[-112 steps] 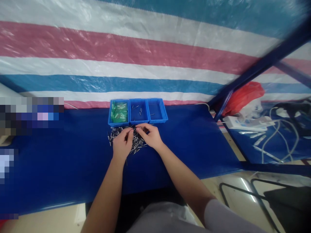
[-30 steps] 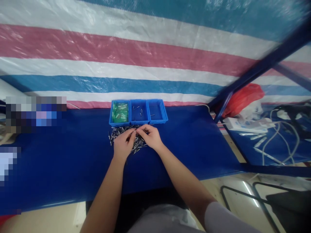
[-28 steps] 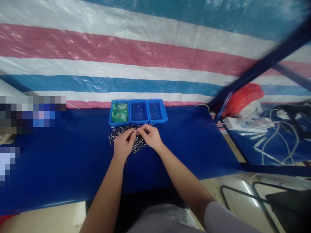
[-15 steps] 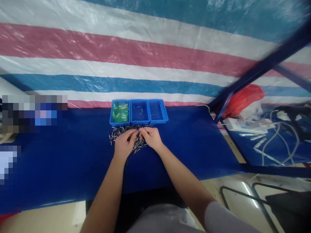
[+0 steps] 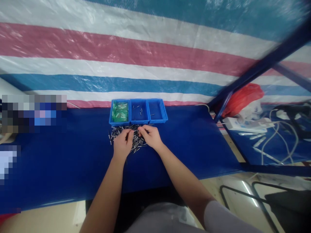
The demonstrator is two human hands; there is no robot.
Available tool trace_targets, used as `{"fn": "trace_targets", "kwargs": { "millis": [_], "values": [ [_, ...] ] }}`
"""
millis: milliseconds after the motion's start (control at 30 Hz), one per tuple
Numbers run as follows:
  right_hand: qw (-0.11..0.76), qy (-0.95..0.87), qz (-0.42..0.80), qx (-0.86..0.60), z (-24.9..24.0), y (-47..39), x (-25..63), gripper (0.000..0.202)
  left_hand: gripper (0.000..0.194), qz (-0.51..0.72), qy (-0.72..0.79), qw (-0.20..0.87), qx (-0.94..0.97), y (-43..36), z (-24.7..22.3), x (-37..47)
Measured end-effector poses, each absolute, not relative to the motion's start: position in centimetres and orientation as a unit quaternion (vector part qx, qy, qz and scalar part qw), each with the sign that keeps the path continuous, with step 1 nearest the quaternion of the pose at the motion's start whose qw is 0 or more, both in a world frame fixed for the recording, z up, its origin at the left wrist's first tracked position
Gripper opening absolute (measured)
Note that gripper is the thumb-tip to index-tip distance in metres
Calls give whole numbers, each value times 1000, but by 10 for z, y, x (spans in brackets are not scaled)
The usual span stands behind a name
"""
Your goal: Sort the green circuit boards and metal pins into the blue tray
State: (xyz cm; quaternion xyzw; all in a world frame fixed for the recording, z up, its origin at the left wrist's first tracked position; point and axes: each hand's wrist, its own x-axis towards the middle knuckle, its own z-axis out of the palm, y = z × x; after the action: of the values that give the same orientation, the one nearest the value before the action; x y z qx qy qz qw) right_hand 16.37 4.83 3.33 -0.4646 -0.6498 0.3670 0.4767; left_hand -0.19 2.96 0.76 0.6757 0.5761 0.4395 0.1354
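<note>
A pile of thin black and silver metal pins (image 5: 138, 144) lies spread on the blue tabletop (image 5: 80, 155). Over its left part is my left hand (image 5: 123, 141), thumb and fingers pinched together. My right hand (image 5: 150, 135) is pinched too, over the pile's right side, its fingertips a small gap from the left ones. Whatever sits between either hand's fingertips is too small to make out. Just beyond the pile stand three blue bins: the left bin (image 5: 110, 117) holds green packets (image 5: 120, 111), the middle bin (image 5: 139, 122) a few pins, the right bin (image 5: 159, 120) at least one pin.
A striped plastic sheet (image 5: 126, 69) hangs behind the table. To the right, past a dark blue metal frame (image 5: 224, 105), are a red plastic bag (image 5: 245, 98), a white power strip (image 5: 243, 124) and looping cables (image 5: 275, 142). A chair (image 5: 286, 207) stands at the lower right.
My fingertips have drawn slightly apart, the left hand shifting a little to the left. The pile and bins look the same.
</note>
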Motion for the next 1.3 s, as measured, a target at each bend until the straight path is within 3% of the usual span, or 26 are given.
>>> {"fn": "trace_targets", "kwargs": {
  "millis": [233, 467, 800, 1100, 1300],
  "values": [
    [474, -635, 388, -470, 34, 48, 164, 50, 28, 451, 565, 137, 677, 29, 7, -1],
    [498, -645, 345, -466, 28, 50, 162, 23, 26, 459, 558, 113, 682, 30, 9, -1],
    [495, -721, 209, -437, 25, 52, 165, 10, 26, 455, 547, 111, 695, 30, 15, -1],
    [540, -627, 328, -457, 27, 51, 161, 9, 25, 460, 553, 128, 683, 29, 9, 1],
    [540, -556, 452, -442, 18, 53, 157, 31, 24, 460, 552, 126, 684, 30, 11, 4]
  ]
}}
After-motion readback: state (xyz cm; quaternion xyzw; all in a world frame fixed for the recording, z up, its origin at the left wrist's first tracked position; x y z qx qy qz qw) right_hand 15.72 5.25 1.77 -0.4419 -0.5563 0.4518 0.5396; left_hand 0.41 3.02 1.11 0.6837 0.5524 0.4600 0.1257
